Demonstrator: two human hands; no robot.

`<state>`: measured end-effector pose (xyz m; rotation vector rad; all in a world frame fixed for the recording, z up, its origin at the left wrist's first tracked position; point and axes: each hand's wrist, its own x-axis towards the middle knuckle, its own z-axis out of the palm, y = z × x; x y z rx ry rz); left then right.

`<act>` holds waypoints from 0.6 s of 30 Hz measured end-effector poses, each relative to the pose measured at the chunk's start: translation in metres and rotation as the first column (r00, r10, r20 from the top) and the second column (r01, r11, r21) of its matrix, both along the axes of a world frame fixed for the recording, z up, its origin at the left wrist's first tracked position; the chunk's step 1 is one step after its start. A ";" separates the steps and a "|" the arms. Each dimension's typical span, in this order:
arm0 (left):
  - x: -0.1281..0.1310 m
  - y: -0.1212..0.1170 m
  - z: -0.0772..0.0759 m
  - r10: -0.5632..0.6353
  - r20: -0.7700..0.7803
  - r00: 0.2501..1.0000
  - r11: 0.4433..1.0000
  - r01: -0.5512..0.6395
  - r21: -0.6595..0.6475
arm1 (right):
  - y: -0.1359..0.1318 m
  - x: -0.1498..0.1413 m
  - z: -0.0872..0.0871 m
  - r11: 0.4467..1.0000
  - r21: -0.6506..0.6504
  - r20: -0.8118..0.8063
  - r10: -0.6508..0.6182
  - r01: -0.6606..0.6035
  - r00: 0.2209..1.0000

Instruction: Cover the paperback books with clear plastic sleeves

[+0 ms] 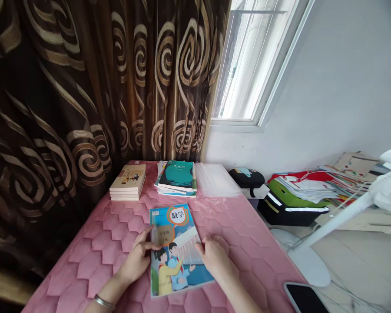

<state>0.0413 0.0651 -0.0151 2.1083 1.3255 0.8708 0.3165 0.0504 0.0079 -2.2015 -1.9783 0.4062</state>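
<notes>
A blue maths textbook [177, 269] with two drawn children on its cover lies on the pink quilted bedspread in front of me, turned slightly. It seems to have a clear plastic cover. My left hand [138, 256], with a bracelet on the wrist, holds the book's left edge, thumb and forefinger reaching onto the cover. At the opposite edge my right hand [215, 256] grips with curled fingers, its thumb on the cover. The undersides of both hands are hidden. Beyond the textbook are a stack of beige books [127, 178], a pile topped by a teal book [177, 174] and clear plastic sleeves [217, 180].
The pink quilted surface [101, 254] meets a brown curtain [94, 87] on the left. A smartphone [304, 298] lies at the lower right. Beside the bed stand a white fan [332, 224], a black and green bag [289, 202] and heaped papers [342, 178]. A window [247, 65] is above.
</notes>
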 end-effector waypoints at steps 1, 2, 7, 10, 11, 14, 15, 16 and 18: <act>0.001 0.006 0.001 0.071 0.027 0.997 0.997 -0.069 -0.045 | -0.003 -0.003 0.001 1.000 -0.009 -0.022 -0.012 0.012 1.000; 0.004 0.013 0.003 0.148 0.039 0.988 0.985 -0.144 -0.090 | -0.004 -0.004 0.002 1.000 -0.015 -0.040 -0.023 0.022 0.999; 0.029 0.033 0.011 0.363 0.011 0.932 0.915 -0.355 -0.191 | 0.000 -0.001 0.002 0.999 -0.013 -0.056 -0.039 0.039 0.998; 0.046 0.036 0.009 0.390 0.020 0.921 0.908 -0.380 -0.177 | 0.004 0.003 -0.004 1.000 0.000 -0.064 -0.007 0.007 0.998; 0.050 0.035 0.008 0.396 0.027 0.918 0.907 -0.387 -0.168 | 0.005 0.004 -0.006 1.000 0.005 -0.070 0.001 -0.001 0.998; 0.055 0.031 0.005 0.390 0.057 0.919 0.916 -0.380 -0.130 | 0.007 0.009 -0.013 0.999 0.036 -0.105 0.002 0.002 0.995; 0.055 0.030 0.004 0.374 0.083 0.924 0.925 -0.365 -0.108 | 0.008 0.010 -0.015 0.998 0.058 -0.130 -0.003 0.011 0.991; 0.054 0.028 0.004 0.353 0.124 0.927 0.935 -0.345 -0.080 | 0.010 0.011 -0.018 0.996 0.087 -0.166 -0.010 0.025 0.986; 0.051 0.026 0.004 0.296 0.238 0.925 0.953 -0.302 -0.013 | 0.013 0.012 -0.024 0.986 0.153 -0.268 -0.027 0.070 0.963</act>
